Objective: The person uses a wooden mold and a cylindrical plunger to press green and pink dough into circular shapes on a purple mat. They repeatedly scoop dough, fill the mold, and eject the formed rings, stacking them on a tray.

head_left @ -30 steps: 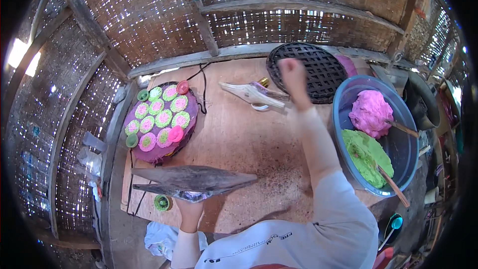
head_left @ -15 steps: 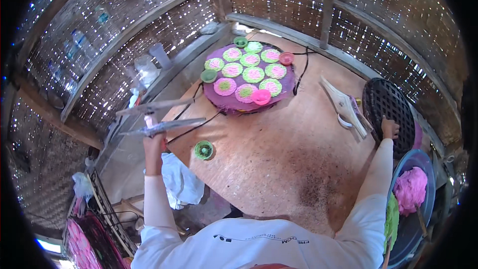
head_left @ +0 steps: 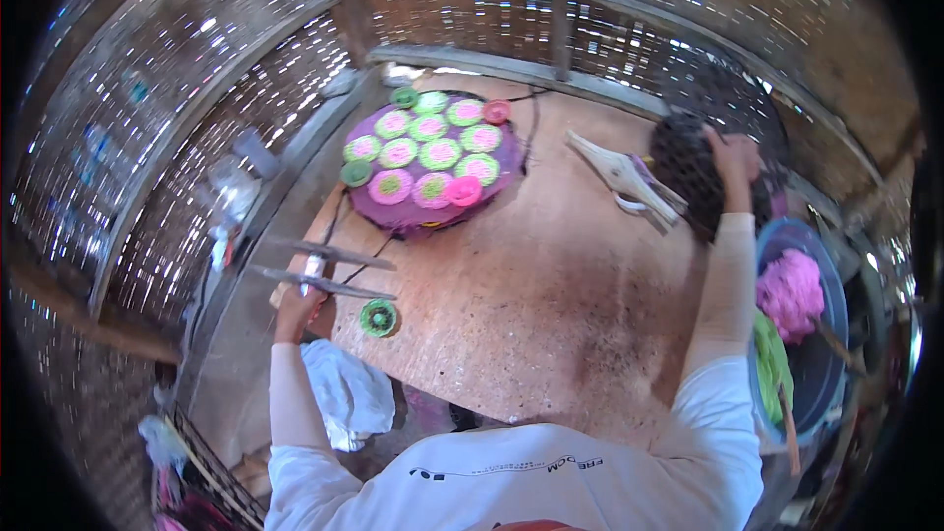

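Observation:
My left hand [head_left: 293, 317], at the left edge of the board, is closed round the short handle of a tool with two parallel grey bars [head_left: 346, 289]. Just right of it lies a small green ribbed cup [head_left: 379, 319]. At the far right my right hand [head_left: 736, 163] grips a round black lattice-woven tray [head_left: 678, 159]; motion blurs the tray, and the hand hides part of it. Beside this tray rests a pale wooden, plier-like tool [head_left: 622, 173]. Further back, a round purple-covered tray [head_left: 508, 159] carries several pink and green patterned discs [head_left: 440, 154].
A blue basin [head_left: 834, 285] with pink dough-like stuff [head_left: 790, 295], a green lump [head_left: 773, 362] and sticks stands at my right. White cloth [head_left: 344, 393] hangs at the board's near left edge. Small pink [head_left: 463, 191] and green cups [head_left: 356, 173] sit round the purple tray. Woven walls enclose the place.
My right hand has moved up and away from me, with the black woven tray shifting and blurring. The left hand with its tool has come slightly lower. The whole view has turned somewhat.

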A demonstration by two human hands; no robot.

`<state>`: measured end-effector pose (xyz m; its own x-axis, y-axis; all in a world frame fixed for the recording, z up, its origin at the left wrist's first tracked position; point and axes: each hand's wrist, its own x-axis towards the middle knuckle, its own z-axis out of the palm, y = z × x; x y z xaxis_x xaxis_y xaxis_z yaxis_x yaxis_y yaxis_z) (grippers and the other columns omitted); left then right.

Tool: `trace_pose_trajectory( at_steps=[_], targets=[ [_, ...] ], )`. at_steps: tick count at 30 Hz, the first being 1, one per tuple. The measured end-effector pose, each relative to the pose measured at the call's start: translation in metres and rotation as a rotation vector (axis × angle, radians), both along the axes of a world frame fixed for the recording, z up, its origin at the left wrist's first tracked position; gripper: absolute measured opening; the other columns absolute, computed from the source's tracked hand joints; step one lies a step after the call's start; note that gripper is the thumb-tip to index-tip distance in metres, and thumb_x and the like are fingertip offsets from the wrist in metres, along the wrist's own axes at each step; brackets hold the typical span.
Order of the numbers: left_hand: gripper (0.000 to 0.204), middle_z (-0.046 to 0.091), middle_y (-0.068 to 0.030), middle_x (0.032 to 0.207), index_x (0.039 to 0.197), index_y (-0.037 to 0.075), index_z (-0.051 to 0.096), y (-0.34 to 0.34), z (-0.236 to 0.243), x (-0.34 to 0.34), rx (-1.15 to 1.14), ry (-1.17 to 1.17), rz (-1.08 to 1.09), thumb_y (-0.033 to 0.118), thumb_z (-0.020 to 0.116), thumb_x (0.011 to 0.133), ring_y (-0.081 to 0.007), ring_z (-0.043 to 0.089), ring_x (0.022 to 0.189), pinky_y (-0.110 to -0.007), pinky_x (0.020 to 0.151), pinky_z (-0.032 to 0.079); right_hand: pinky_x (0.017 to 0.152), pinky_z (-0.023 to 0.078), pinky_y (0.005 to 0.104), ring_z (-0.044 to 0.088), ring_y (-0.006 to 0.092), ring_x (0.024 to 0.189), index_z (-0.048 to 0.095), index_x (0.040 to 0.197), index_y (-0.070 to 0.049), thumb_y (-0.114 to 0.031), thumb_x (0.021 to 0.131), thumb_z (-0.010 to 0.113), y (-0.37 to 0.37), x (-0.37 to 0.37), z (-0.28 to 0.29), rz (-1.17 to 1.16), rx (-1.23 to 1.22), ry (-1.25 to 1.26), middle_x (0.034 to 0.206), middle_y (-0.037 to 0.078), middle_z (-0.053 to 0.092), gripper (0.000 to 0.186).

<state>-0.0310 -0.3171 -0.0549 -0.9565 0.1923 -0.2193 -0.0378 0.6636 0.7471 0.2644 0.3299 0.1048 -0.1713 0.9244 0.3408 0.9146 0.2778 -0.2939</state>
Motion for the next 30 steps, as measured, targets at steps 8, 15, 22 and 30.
trace_pose_trajectory(
  at_steps=[8,15,22,30],
  targets=[
    [0.055,0.063,-0.0182,0.097,0.106,0.004,0.056,-0.009,0.044,0.031,-0.562,0.268,-0.122,0.047,0.063,0.073,-0.0367,0.060,0.092,-0.046,0.077,0.046,0.089,0.036,0.0440,0.043,0.0341,0.105,0.053,0.083,-0.006,-0.031,0.062,0.078,-0.260,0.068,-0.054,0.894,-0.046,0.353,0.114,0.018,0.043,0.041],
    [0.043,0.061,-0.0144,0.098,0.114,0.005,0.053,0.003,0.039,0.023,-0.231,0.745,0.080,0.032,0.062,0.083,-0.0288,0.058,0.091,-0.040,0.077,0.043,0.103,0.017,0.0566,0.033,0.0363,0.121,0.053,0.085,-0.004,-0.044,0.069,0.071,-0.314,0.113,-0.150,1.074,-0.379,0.210,0.118,0.018,0.042,0.047],
    [0.034,0.055,-0.0060,0.085,0.111,0.000,0.053,0.089,0.069,0.083,0.212,0.759,-0.132,0.014,0.062,0.082,-0.0171,0.051,0.079,-0.029,0.069,0.040,0.098,0.031,0.0503,0.046,0.0334,0.112,0.060,0.094,-0.005,-0.043,0.074,0.067,-0.286,0.126,-0.135,1.212,-0.375,-0.050,0.113,0.015,0.052,0.043],
    [0.019,0.042,-0.0010,0.059,0.070,0.001,0.053,0.105,0.064,0.193,0.481,0.635,-0.029,0.008,0.056,0.087,-0.0064,0.038,0.056,-0.025,0.049,0.031,0.073,0.047,0.0362,0.060,0.0309,0.083,0.061,0.091,-0.003,-0.016,0.080,0.064,-0.180,0.002,-0.074,0.964,-0.078,0.561,0.089,0.014,0.063,0.018]
  ],
)
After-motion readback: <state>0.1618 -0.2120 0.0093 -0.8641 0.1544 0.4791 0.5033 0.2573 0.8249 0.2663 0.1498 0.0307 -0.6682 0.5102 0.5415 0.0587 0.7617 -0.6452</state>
